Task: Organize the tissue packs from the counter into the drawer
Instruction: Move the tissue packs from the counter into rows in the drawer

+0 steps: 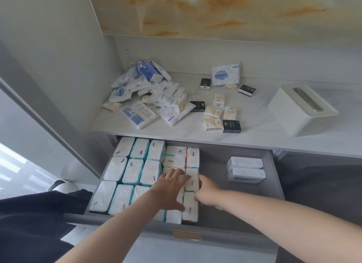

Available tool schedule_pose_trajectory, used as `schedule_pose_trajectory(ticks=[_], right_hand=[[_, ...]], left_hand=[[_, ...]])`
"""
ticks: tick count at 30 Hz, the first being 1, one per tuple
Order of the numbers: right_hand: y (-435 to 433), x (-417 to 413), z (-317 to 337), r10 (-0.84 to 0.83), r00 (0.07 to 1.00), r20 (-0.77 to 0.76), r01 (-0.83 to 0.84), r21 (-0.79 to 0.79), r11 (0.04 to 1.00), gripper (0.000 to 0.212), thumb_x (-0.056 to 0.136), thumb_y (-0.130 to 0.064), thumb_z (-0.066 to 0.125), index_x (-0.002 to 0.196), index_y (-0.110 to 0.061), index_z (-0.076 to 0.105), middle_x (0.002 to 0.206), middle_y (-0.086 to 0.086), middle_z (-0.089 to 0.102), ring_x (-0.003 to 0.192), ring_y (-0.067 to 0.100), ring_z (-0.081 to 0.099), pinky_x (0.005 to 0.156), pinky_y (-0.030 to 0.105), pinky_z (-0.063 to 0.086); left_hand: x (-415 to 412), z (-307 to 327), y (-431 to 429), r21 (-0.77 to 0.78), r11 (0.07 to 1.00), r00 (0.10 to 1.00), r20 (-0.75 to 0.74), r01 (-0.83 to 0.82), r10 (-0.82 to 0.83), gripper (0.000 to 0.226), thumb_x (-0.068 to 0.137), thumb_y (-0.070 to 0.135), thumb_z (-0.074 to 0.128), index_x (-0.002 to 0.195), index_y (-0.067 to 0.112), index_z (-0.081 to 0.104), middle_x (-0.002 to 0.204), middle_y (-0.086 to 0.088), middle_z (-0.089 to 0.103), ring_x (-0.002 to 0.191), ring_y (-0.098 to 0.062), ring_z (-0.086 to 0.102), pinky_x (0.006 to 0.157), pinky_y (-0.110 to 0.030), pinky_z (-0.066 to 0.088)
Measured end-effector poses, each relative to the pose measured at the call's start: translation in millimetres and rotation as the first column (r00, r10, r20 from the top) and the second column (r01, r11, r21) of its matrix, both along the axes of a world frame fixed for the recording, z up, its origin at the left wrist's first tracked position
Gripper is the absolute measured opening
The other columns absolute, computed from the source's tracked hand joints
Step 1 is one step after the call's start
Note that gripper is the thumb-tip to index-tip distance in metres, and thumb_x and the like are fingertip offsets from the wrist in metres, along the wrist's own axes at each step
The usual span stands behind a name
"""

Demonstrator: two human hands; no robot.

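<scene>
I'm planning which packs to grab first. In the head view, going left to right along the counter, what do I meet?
heap of blue-and-white tissue packs → cluster of small cream and black packs → white tissue box

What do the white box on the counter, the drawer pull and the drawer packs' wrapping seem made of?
White box: probably matte plastic, smooth rounded edges; its slot looks like shiny metal. Drawer pull: apparently brass-toned metal, ribbed face. Packs in the drawer: thin plastic film, crinkled and slightly glossy.
</scene>
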State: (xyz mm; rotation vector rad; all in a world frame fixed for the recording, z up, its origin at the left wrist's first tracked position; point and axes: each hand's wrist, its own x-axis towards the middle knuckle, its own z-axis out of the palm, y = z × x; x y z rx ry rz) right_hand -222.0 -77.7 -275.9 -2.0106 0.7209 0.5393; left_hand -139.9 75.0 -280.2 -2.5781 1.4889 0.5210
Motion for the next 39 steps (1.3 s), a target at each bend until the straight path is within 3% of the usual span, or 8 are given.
schedule_pose_trajectory(ticks=[5, 10, 17, 21, 26, 30, 34, 39], right_hand=[[-14, 3, 6, -0.074, 0.99, -0.122, 0.091, 0.141, 0.986, 0.074, 0.09, 0.001, 0.058, 0.152, -0.023, 0.027, 0.128, 0.003, 0.056, 0.107, 0.022, 0.057, 0.082, 0.041, 0.061], [-14, 5, -2, 0.061, 0.979, -0.196, -0.045, 0.087, 0.995, 0.055, 0.085, -0.006, 0.061, 0.134, -0.023, 0.044, 0.12, -0.001, 0.06, 0.11, 0.021, 0.057, 0.084, 0.045, 0.06], [-12, 13, -2, 0.124, 0.988, -0.087, -0.128, -0.039, 0.991, 0.066, 0.091, -0.02, 0.058, 0.15, -0.027, 0.029, 0.131, 0.001, 0.056, 0.111, 0.022, 0.057, 0.076, 0.027, 0.049], [-26, 18, 14, 0.339, 0.935, -0.103, -0.353, -0.174, 0.92, 0.046, 0.09, -0.023, 0.06, 0.134, -0.025, 0.048, 0.122, -0.001, 0.061, 0.102, 0.019, 0.06, 0.075, 0.026, 0.047], [-64, 43, 77, 0.445, 0.894, 0.045, -0.344, -0.566, 0.749, 0.033, 0.092, -0.017, 0.048, 0.121, -0.026, 0.061, 0.124, 0.0, 0.062, 0.11, 0.024, 0.058, 0.079, 0.031, 0.045], [-114, 74, 124, 0.351, 0.91, 0.222, -0.129, -0.651, 0.748, 0.024, 0.092, -0.016, 0.05, 0.104, -0.028, 0.067, 0.118, -0.004, 0.065, 0.107, 0.022, 0.059, 0.084, 0.032, 0.047], [-166, 94, 134, 0.345, 0.924, 0.164, -0.144, -0.688, 0.711, 0.034, 0.088, -0.011, 0.055, 0.117, -0.027, 0.063, 0.127, 0.0, 0.054, 0.112, 0.023, 0.055, 0.087, 0.034, 0.047], [-194, 110, 113, 0.255, 0.961, 0.107, -0.126, -0.651, 0.748, 0.065, 0.09, -0.015, 0.051, 0.151, -0.025, 0.03, 0.144, 0.012, 0.035, 0.127, 0.034, 0.044, 0.099, 0.043, 0.045]], left_hand=[[3, -4, -3, 0.002, 1.0, 0.999, -0.047, 0.0, 0.001, 0.102, 0.078, 0.076, 0.055, 0.155, 0.034, 0.003, 0.163, 0.002, -0.005, 0.149, -0.025, -0.006, 0.12, -0.048, 0.011], [3, -9, -11, 0.034, 0.999, 0.999, -0.053, 0.007, -0.005, 0.108, 0.076, 0.077, 0.057, 0.156, 0.033, -0.001, 0.163, 0.003, -0.017, 0.149, -0.026, -0.016, 0.12, -0.049, 0.0], [13, 5, -24, 0.025, 0.999, 0.998, -0.05, -0.031, 0.032, 0.086, 0.081, 0.064, 0.063, 0.152, 0.034, 0.025, 0.159, 0.004, 0.011, 0.146, -0.024, 0.013, 0.117, -0.047, 0.025], [22, 19, -28, 0.018, 0.997, 0.991, -0.106, -0.074, 0.076, 0.07, 0.088, 0.054, 0.061, 0.149, 0.031, 0.035, 0.156, 0.004, 0.02, 0.139, -0.022, 0.031, 0.111, -0.041, 0.037], [45, 50, -47, -0.23, 0.938, 0.952, -0.224, -0.26, 0.209, 0.04, 0.092, 0.037, 0.061, 0.132, 0.032, 0.054, 0.134, 0.009, 0.052, 0.117, -0.014, 0.054, 0.095, -0.029, 0.046], [67, 82, -87, -0.497, 0.797, 0.939, -0.209, -0.342, 0.273, 0.025, 0.091, 0.026, 0.059, 0.116, 0.029, 0.061, 0.109, 0.011, 0.061, 0.096, -0.01, 0.06, 0.083, -0.029, 0.052], [84, 98, -134, -0.536, 0.794, 0.958, -0.138, -0.287, 0.253, 0.036, 0.094, 0.018, 0.054, 0.13, 0.027, 0.057, 0.13, 0.004, 0.055, 0.119, -0.016, 0.052, 0.096, -0.032, 0.048], [100, 86, -170, -0.293, 0.929, 0.974, -0.063, -0.228, 0.219, 0.054, 0.098, 0.033, 0.05, 0.15, 0.033, 0.035, 0.159, 0.007, 0.028, 0.143, -0.017, 0.027, 0.112, -0.037, 0.034]])
